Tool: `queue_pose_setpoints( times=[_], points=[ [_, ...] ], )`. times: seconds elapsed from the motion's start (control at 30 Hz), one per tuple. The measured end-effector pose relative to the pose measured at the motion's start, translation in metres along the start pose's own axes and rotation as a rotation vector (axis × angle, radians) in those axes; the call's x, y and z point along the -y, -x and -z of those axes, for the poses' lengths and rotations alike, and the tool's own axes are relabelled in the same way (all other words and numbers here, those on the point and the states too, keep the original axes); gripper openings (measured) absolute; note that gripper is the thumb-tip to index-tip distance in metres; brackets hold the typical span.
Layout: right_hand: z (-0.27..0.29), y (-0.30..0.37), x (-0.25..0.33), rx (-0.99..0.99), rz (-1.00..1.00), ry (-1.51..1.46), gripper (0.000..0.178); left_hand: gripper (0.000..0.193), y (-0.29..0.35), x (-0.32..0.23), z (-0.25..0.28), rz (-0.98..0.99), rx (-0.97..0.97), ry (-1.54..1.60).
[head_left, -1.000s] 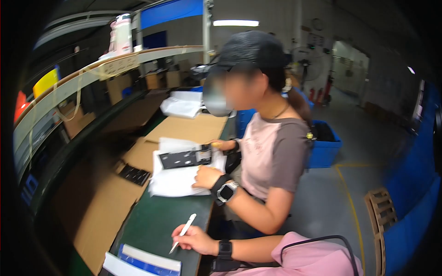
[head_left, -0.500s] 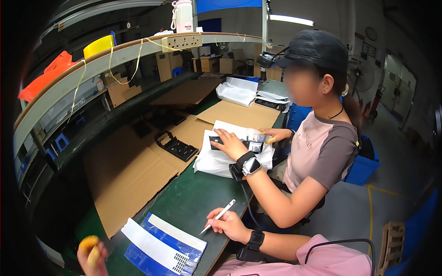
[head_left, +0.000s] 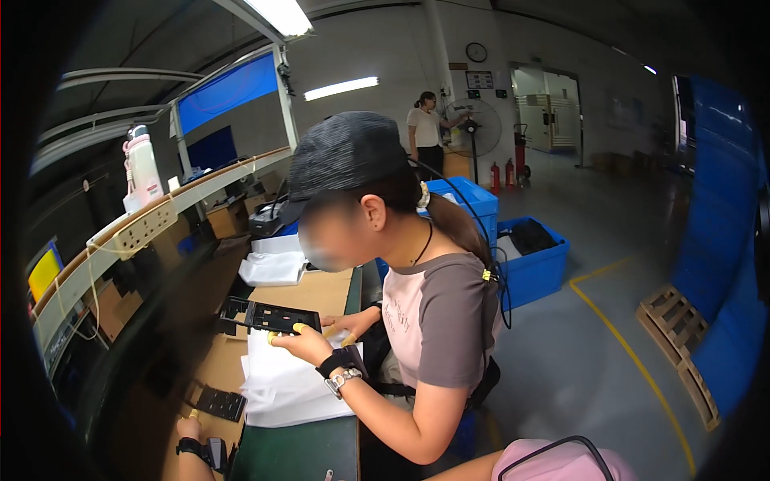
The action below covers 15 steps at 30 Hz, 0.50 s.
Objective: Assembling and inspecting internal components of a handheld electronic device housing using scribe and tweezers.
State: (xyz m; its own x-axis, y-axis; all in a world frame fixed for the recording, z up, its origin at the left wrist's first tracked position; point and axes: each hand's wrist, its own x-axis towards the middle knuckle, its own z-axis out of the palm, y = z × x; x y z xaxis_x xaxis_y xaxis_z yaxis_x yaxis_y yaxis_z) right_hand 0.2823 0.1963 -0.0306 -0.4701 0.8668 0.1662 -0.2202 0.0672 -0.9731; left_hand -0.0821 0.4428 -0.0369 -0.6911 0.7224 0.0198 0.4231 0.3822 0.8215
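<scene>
My left hand (head_left: 189, 428), with a yellow finger cot on and a black strap around the wrist, is at the near edge of a black plastic part (head_left: 218, 402) with cutouts. Its fingers look closed on that edge. The part is over the brown cardboard. At the lower edge, only the end of a white pen (head_left: 329, 474) shows. My right forearm enters at the bottom, but the right hand itself is out of sight. Beside me a co-worker's hand (head_left: 305, 345), also with yellow finger cots, holds up a black plastic frame (head_left: 281, 318).
White wrapping sheets (head_left: 289, 397) lie before the co-worker on the green table (head_left: 301, 453). A shelf rail with a power strip (head_left: 144, 230) and a bottle (head_left: 143, 168) runs at left. Blue crates (head_left: 529, 268) and a wooden pallet (head_left: 674, 321) stand on the right.
The view has swung right and up. My left hand has reached forward to the black part, and my right hand with the pen has left view. The co-worker has raised the black frame.
</scene>
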Motion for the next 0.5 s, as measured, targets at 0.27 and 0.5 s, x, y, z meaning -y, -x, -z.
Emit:
queue_pose_setpoints(
  times=[0.27,0.5],
  points=[
    [0.016,-0.005,0.004,0.025,0.013,0.008,0.010,0.037,0.053,-0.045,-0.052,-0.138,-0.137,-0.585],
    [0.021,-0.004,0.007,-0.008,0.053,0.093,0.014,0.026,0.012,-0.032,0.010,-0.316,-0.107,-0.341]
  ],
)
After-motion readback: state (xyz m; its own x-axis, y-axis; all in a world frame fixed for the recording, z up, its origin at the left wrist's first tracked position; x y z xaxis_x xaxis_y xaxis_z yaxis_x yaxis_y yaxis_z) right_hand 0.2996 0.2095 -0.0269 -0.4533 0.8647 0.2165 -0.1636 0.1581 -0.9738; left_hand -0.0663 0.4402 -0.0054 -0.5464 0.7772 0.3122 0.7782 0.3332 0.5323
